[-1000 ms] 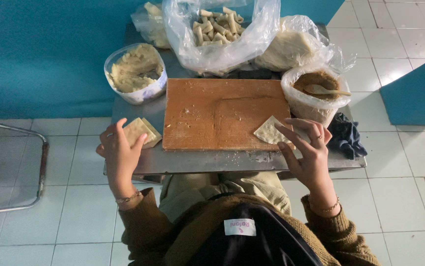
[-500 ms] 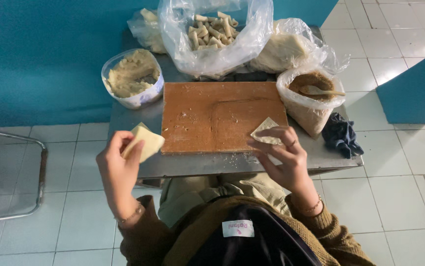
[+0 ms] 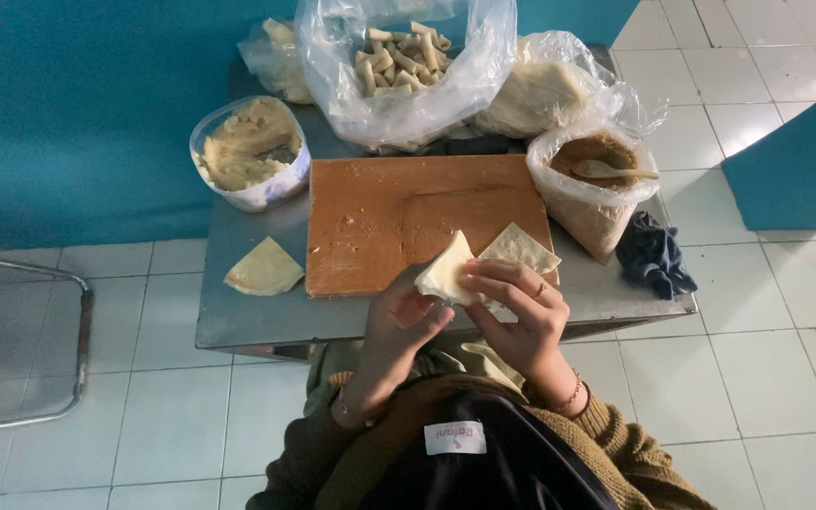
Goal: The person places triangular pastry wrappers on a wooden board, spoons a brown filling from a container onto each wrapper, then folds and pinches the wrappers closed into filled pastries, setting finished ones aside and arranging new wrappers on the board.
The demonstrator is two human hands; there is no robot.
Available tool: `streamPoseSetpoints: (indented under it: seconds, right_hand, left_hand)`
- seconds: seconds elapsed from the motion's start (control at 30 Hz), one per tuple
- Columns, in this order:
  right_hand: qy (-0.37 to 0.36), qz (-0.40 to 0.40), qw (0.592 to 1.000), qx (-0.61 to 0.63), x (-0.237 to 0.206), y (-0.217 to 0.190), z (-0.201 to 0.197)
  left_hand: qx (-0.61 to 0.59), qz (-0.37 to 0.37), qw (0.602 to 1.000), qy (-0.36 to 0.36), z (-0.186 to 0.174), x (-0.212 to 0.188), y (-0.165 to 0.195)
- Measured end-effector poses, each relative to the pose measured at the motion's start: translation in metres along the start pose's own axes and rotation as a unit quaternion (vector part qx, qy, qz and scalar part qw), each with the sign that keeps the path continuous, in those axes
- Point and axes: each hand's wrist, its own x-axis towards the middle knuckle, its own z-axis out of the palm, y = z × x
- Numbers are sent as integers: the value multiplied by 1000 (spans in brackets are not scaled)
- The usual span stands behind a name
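Left hand (image 3: 398, 326) crossed to right hand (image 3: 521, 307); both pinch wrapper (image 3: 446, 276) (another now on table (image 3: 238, 326)).

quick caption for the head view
Both hands, left hand and right hand, hold a pale wrapper over a wooden board.

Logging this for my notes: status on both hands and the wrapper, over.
Left hand and right hand both gripping one folded wrapper over the cutting board's near edge. Second wrapper flat beside. Nothing in the way.

One head-worn camera looks steeply down from close above at the metal table (image 3: 266, 321) filling mid-frame.
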Motion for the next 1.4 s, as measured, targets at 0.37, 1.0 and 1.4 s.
streamPoseSetpoints:
  seconds: [0.37, 1.0, 1.4]
  right_hand:
    - [-42, 9, 997, 65, 3, -3, -7]
    - [-42, 100, 982, 157, -4, -3, -5]
    - [-71, 207, 937, 274, -14, 9, -4]
  left_hand:
    - [9, -4, 999, 49, -14, -12, -22]
    - [259, 75, 962, 42, 22, -5, 18]
    - [251, 81, 964, 41, 17, -6, 10]
